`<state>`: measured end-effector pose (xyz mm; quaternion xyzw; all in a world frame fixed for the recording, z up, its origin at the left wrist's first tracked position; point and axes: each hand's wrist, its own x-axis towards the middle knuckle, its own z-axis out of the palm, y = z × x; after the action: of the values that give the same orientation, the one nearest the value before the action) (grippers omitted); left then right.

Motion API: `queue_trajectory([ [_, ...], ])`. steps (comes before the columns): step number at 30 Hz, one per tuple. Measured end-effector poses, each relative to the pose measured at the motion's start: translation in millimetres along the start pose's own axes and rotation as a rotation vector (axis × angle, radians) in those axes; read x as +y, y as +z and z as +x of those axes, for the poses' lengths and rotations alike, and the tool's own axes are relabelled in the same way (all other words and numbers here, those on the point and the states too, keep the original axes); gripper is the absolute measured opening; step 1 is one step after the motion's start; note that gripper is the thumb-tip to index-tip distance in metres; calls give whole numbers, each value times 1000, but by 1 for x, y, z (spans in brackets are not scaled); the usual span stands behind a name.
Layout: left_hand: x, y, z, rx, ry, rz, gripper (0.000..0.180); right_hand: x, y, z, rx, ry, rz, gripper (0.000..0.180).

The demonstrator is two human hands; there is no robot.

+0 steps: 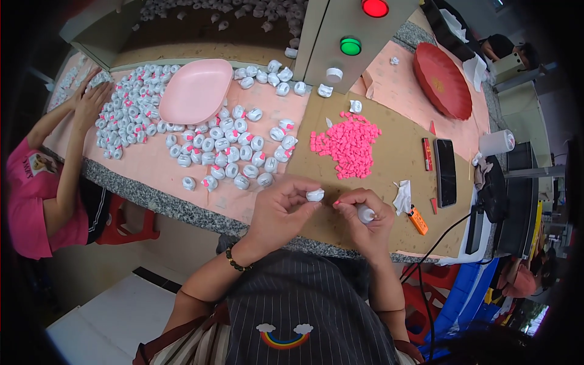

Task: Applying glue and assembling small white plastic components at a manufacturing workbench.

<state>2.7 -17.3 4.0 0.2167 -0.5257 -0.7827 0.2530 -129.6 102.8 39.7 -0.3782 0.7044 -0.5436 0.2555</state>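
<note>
My left hand [274,216] pinches a small white figurine head [315,195] between thumb and fingers. To its right, my right hand [372,231] grips a tiny pink piece [336,204] at the fingertips, and a small whitish bottle [365,213] is tucked in the same hand. A short gap separates the pink piece from the white head. Beyond my right hand lies a heap of pink pieces [350,149] on brown cardboard [310,131]. Many white heads [225,149], some with a pink piece on them, cover the pink sheet at left.
A pink tray [196,91] rests among the heads. A metal housing [331,52] with red and green lights stands at the back. Right of the heap lie a phone [446,172], orange lighter [418,220] and red dish [442,81]. Another person's hands [91,100] work at far left.
</note>
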Motion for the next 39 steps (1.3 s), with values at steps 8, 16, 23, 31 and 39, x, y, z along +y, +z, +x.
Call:
queue_trajectory([
  [8,-3,5,-5,-114,22,79,25,-1,10,-4,-23,112,210,7],
  [16,-10,-3,-3,-205,74,79,24,14,21,-13,75,-41,65,6],
  [23,-10,-5,-5,-204,61,-5,24,19,25,-15,89,-221,79,8],
  [31,-16,-5,-5,-178,73,70,24,24,26,-12,101,-306,25,10],
  [39,-9,-2,-3,-174,81,85,27,24,29,-11,120,-322,35,10],
])
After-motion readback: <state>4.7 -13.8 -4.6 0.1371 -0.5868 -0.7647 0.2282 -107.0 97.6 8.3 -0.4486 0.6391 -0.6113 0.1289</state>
